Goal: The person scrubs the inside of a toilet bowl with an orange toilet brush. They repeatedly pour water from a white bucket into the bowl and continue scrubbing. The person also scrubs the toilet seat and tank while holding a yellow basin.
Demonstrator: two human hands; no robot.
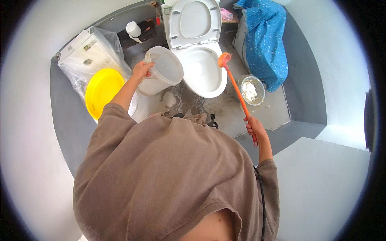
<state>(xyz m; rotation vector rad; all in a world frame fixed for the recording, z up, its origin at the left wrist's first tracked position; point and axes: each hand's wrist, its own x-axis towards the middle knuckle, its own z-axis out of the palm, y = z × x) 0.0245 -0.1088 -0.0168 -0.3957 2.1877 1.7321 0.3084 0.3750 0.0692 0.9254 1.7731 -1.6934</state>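
My left hand (143, 70) grips the rim of a translucent white plastic bucket (169, 67), which tilts beside the toilet bowl with its mouth towards the upper right. In my right hand (254, 126) is the handle of an orange toilet brush (237, 86). The brush's curved head points up and away from me, over the right edge of the white toilet (202, 70) in the picture; whether it touches the bowl I cannot tell. Both the seat (183, 21) and the lid are raised. The floor (187, 101) in front of the bowl looks wet.
A yellow basin (104, 92) leans by a plastic-covered white appliance (87, 49) at the left. Behind it stands a toilet paper roll (133, 29). On the right are a lined waste bin (261, 87) holding white paper and a blue patterned cover (267, 42) over an object.
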